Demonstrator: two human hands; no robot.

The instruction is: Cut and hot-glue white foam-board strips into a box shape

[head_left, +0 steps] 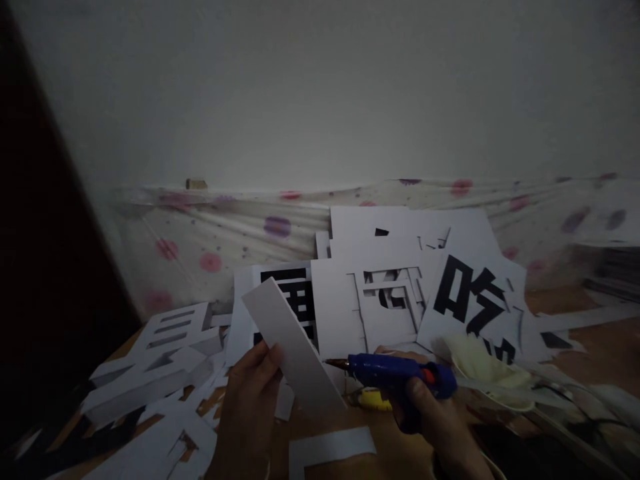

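A flat white strip of board (295, 343) is pinched in my left hand (254, 393), thumb on its face, and it slants down to the right. My right hand (425, 410) is wrapped round the handle of a blue hot glue gun (395, 375). The gun points left, and its dark nozzle is at or very near the strip's right edge; I cannot tell whether they touch. Below the strip, an L-shaped white board piece (333, 445) lies on the wooden table. Something yellow (374, 399) lies just under the gun, partly hidden.
White cut-out boards (335, 300) lean at the back, beside a sheet with bold black characters (453, 293). Built-up white letter shapes (150, 380) and scraps cover the left. A pale bowl-like container (493, 373) and cables stand at right. Flowered plastic sheeting (210, 233) lines the wall.
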